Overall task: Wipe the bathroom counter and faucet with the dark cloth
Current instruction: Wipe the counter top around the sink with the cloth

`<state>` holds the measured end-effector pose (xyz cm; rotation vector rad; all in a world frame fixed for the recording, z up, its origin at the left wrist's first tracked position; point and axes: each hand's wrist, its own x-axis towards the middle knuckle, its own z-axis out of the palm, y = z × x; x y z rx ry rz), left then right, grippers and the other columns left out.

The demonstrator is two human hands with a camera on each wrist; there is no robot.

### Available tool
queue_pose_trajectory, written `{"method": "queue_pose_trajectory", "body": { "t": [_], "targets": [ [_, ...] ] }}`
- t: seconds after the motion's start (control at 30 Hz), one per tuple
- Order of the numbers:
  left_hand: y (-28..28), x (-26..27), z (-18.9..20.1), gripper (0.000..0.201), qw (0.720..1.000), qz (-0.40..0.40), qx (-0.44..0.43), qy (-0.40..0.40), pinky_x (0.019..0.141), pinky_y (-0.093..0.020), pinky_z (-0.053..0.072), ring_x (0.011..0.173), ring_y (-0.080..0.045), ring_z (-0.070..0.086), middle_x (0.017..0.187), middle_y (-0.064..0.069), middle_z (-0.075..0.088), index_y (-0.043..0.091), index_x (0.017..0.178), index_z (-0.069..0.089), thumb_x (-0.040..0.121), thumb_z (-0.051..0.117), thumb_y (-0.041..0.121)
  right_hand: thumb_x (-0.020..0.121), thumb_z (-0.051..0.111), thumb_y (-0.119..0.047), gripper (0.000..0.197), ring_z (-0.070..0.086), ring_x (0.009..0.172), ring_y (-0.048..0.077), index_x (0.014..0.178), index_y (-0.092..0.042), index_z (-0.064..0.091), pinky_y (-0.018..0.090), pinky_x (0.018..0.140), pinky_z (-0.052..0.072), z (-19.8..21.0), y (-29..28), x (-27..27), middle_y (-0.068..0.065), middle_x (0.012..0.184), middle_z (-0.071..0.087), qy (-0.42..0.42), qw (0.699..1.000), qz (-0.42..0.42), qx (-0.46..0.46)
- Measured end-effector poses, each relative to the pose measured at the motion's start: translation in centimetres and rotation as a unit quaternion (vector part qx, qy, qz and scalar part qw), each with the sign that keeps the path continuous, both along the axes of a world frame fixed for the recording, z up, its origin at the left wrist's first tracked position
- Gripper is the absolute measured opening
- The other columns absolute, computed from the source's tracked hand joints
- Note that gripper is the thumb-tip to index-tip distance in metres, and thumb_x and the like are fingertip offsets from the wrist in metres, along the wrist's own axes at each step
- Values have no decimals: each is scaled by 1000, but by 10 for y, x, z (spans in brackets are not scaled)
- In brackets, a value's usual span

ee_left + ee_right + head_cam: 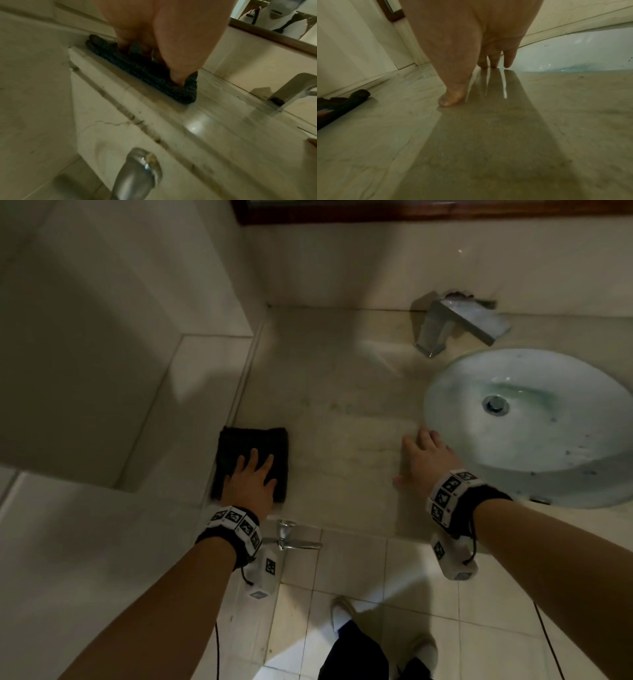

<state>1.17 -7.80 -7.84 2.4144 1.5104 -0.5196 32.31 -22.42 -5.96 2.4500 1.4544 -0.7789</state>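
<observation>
A folded dark cloth (251, 445) lies at the left end of the beige counter (342, 392), against the side wall. My left hand (253, 477) lies flat on it, fingers straight and spread, pressing it down; in the left wrist view the fingers (181, 75) sink into the cloth (145, 75). My right hand (426, 455) rests flat on the bare counter beside the basin, fingers straight, holding nothing; its fingertips (452, 100) touch the glossy surface. The chrome faucet (459, 325) stands at the back by the wall, far from both hands.
A round pale glass basin (534, 426) with a metal drain sits on the counter's right part. A wood-framed mirror (428, 210) hangs above. Below the counter's front edge a metal tap (291, 537) sticks out over the tiled floor, where my feet stand.
</observation>
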Motion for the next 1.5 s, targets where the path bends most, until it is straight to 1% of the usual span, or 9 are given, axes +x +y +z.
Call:
{"method": "queue_pose_trajectory", "body": {
  "t": [0.17,0.4,0.57,0.67,0.73,0.9,1.07,1.33,1.5],
  "targets": [
    [36,29,-7,56,1000,22,-20,2,118,-51,16,149,-27,-1,163,1,-4,34,154,10,103,33,38,84,64,-54,97,-2,149,33,154,-19,6,46,120,17,-1,0,0,14,162,-9,19,1000,-12,3],
    [88,84,-6,55,1000,-3,-11,22,115,-55,21,149,-29,1,163,1,-3,35,154,9,103,31,39,84,63,-54,97,-3,149,33,154,-20,5,45,120,16,-3,0,2,14,161,-12,22,1000,-14,5],
    [102,101,-9,56,1000,-12,0,26,114,-56,22,148,-29,2,163,0,-3,34,154,6,103,29,39,82,64,-54,99,-5,149,32,155,-21,4,45,121,14,-5,-3,2,13,161,-13,29,999,-25,15],
    [94,95,-8,56,999,-20,-6,27,114,-55,24,148,-30,3,163,-1,-2,33,154,7,103,29,40,83,63,-54,99,-6,149,31,155,-23,2,45,121,12,-3,-4,1,12,161,-15,32,999,-27,5],
    [75,89,-7,56,999,-24,-11,27,114,-53,25,148,-30,3,163,-1,-3,32,154,8,103,29,39,85,63,-52,98,-7,150,30,155,-23,1,44,121,11,0,-3,1,11,161,-15,30,999,-26,-3],
    [-16,64,-3,54,998,-45,54,-7,109,-53,31,146,-29,15,161,-4,12,31,152,22,101,37,37,85,63,-54,100,-5,149,32,155,-21,0,46,121,13,2,2,-3,13,162,-12,16,999,-21,-22],
    [-66,40,0,53,998,-42,36,8,113,-50,25,148,-24,9,163,1,4,35,153,14,102,31,41,86,60,-55,99,-6,149,32,155,-22,-2,47,121,14,8,3,-5,11,162,-12,15,999,-18,-40],
    [-68,42,0,54,998,-42,19,30,114,-52,25,149,-24,4,163,2,0,35,153,9,103,29,39,86,60,-55,98,-6,149,33,155,-20,-2,48,121,14,4,1,-3,13,162,-13,22,999,-10,-31],
    [-21,71,3,55,998,-59,1,22,114,-51,26,149,-25,3,163,2,-1,34,154,11,103,30,40,88,59,-52,96,-8,149,34,155,-19,-1,48,120,13,5,1,-3,14,161,-14,29,999,-15,-23]
  ]
}}
